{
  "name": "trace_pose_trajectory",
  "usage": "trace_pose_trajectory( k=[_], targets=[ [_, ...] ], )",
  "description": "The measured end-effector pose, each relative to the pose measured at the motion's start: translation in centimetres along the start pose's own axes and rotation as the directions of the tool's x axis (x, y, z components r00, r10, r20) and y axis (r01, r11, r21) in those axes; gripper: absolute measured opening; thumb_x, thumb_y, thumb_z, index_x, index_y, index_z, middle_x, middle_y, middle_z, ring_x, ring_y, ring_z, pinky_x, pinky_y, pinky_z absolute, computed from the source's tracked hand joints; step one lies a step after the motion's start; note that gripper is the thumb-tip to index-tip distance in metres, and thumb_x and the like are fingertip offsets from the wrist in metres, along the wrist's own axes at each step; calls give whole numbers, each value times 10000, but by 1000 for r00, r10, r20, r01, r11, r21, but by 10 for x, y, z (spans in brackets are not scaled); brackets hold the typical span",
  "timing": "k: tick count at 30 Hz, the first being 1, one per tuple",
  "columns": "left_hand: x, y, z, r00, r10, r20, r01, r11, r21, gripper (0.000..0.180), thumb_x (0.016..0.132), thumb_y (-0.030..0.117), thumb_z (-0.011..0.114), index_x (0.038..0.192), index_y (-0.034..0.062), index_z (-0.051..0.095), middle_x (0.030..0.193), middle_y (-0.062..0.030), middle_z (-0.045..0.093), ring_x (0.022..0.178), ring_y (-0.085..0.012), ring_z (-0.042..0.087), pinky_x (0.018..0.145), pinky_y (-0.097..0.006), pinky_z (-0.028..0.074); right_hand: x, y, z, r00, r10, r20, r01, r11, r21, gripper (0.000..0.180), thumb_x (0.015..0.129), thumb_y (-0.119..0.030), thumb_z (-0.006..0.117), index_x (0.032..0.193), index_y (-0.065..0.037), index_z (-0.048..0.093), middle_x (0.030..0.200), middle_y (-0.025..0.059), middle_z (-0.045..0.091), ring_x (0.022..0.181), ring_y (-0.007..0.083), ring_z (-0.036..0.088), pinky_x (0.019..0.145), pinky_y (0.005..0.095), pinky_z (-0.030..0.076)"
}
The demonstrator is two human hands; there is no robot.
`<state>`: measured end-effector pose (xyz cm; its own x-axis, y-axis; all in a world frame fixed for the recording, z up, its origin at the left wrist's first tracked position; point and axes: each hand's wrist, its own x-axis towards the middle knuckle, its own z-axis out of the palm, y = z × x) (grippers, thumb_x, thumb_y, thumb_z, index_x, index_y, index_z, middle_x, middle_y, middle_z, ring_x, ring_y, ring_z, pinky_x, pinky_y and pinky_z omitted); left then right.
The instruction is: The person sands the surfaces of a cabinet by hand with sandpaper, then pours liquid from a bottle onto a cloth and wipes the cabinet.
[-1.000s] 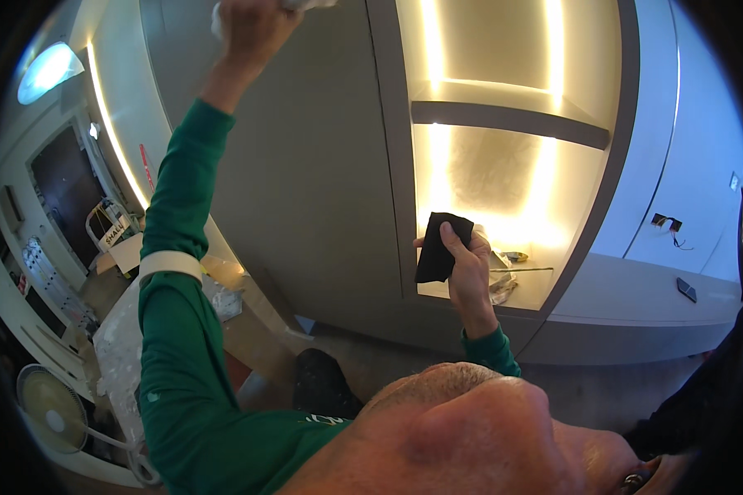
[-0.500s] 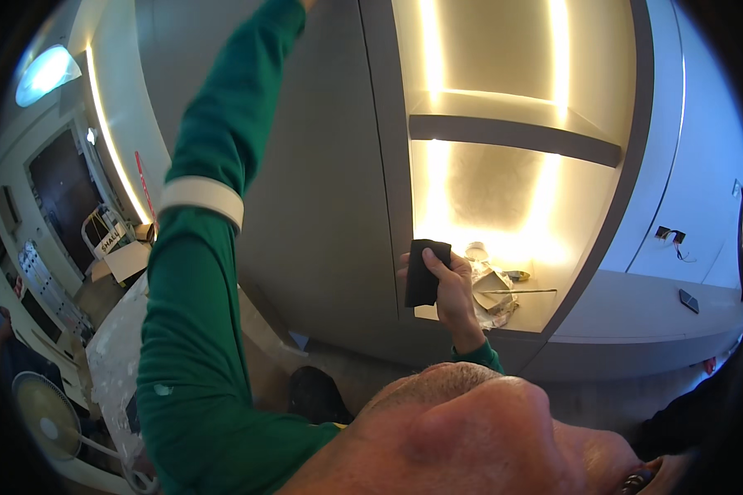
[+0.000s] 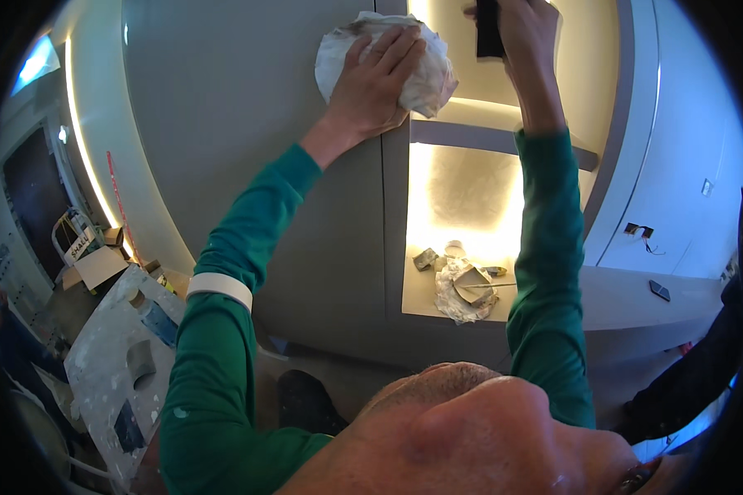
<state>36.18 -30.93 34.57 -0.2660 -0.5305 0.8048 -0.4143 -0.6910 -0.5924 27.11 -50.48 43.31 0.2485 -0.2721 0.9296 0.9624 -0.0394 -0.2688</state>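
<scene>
My left hand (image 3: 370, 92) presses a crumpled white cloth (image 3: 336, 59) with dark smudges on it. The cloth lies over the seam of a tall grey panel (image 3: 239, 107) beside a lit niche. My fingers are bent over it. Raised at the upper part of the niche, my right hand (image 3: 530, 37) grips a flat black block (image 3: 489, 31), whose top is cut off by the frame edge. Below that arm runs a grey shelf (image 3: 454, 134). On the niche floor lies a crumpled clear plastic bag (image 3: 462, 307) with a square grey-beige piece, next to a small grey block (image 3: 425, 259).
To the left stands a paint-spotted table (image 3: 99, 363) with a bottle (image 3: 155, 320) on it. Behind it are an open cardboard box (image 3: 99, 266) and a red pole (image 3: 117, 194). Wires (image 3: 640, 231) hang from the right wall. A dark-clothed person (image 3: 693, 363) is at the right.
My right hand has risen from the lower niche to its upper part with the black block. My left hand, earlier out of frame at the top, has come down into view with the cloth.
</scene>
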Motion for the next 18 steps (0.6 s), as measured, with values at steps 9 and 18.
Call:
trace_pose_trajectory(
  k=[9,18],
  targets=[
    [-7,9,8,996,-50,-71,39,988,-149,741,799,301,747,1476,116,509,1574,-62,474,1425,-249,473,1139,-505,333,121,44,69,994,113,-2,-112,982,-150,267,886,-214,769,846,37,690,700,88,643,557,185,594,502,340,480],
    [-10,7,11,993,-66,-98,48,983,-177,724,800,332,740,1456,109,529,1570,-52,484,1430,-227,469,1151,-487,320,161,84,89,996,23,-91,-33,993,-116,257,880,-216,763,775,-8,653,625,40,577,496,156,514,444,359,376]
  ],
)
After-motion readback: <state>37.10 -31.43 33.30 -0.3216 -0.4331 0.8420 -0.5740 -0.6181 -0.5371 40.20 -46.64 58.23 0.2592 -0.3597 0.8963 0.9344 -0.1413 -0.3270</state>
